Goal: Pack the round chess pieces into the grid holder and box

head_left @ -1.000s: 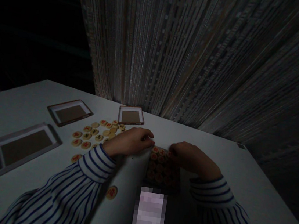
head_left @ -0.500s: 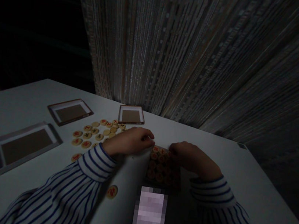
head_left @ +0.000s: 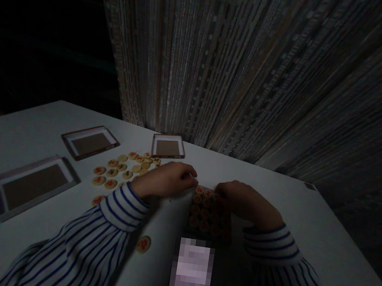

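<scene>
A small dark tray (head_left: 188, 230) lies on the white table (head_left: 323, 237) in front of me, packed with round wooden chess discs (head_left: 202, 211) marked in red. My left hand (head_left: 166, 179) rests at the tray's far left corner, fingers curled and pinched together at the edge. My right hand (head_left: 242, 198) sits over the tray's far right corner with fingers bent down onto the discs. What either hand pinches is hidden in the dim light. Both arms wear striped sleeves.
Several loose discs (head_left: 119, 168) lie left of my left hand; one single disc (head_left: 143, 244) lies near my left elbow. Three shallow box trays stand on the table: a large one (head_left: 30, 185) at left, another (head_left: 89, 142) behind it, a small one (head_left: 168, 146) by the curtain (head_left: 258, 67).
Almost nothing moved. Both hands stay at the tray's far corners, with only a slight shift of the view.
</scene>
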The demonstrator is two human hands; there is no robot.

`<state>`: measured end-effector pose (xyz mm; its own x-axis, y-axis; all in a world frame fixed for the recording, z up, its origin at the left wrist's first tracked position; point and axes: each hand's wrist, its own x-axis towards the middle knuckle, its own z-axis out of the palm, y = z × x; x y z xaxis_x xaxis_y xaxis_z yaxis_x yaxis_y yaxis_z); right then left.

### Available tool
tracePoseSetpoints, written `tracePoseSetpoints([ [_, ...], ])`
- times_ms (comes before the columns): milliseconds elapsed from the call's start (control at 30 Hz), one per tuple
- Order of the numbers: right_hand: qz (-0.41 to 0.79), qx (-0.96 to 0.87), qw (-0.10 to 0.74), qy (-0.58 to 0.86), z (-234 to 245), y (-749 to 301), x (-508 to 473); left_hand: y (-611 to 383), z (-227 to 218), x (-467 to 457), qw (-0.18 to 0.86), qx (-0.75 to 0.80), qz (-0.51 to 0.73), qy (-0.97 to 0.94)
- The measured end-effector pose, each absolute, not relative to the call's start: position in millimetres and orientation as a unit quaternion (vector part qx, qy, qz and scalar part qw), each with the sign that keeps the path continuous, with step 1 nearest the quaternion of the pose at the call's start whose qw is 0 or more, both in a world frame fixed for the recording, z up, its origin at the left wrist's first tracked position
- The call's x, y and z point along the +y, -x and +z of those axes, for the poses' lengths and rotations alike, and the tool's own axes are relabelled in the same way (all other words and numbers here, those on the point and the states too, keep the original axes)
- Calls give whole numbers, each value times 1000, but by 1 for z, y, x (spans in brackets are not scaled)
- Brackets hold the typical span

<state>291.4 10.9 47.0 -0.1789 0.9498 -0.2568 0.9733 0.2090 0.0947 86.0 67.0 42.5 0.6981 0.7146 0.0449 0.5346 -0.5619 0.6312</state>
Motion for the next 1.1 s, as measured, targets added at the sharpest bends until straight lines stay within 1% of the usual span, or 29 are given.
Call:
tracePoseSetpoints([
  [100, -42, 768, 133, -625, 45, -294, 11, -86, 43, 67, 302, 359, 147, -871],
  [267, -29, 773, 105, -625, 48, -298, 9, -86, 42, 67, 293, 359, 154, -873],
  [467, 55, 764, 64, -639, 67, -296, 3, -85, 46, 67, 272, 357, 187, -874],
  [633, 85, 770, -11, -632, 87, -292, -8, -80, 54, 69, 257, 357, 246, -864],
  [800, 99, 757, -97, -639, 95, -289, -26, -73, 64, 68, 271, 342, 308, -845],
  [900, 92, 753, -123, -640, 88, -287, -43, -72, 69, 64, 275, 343, 331, -835],
  [967, 81, 740, -156, -649, 78, -284, -57, -71, 73, 60, 267, 344, 337, -835],
  [1100, 30, 731, -204, -650, 56, -275, -83, -66, 80, 47, 243, 345, 345, -839],
])
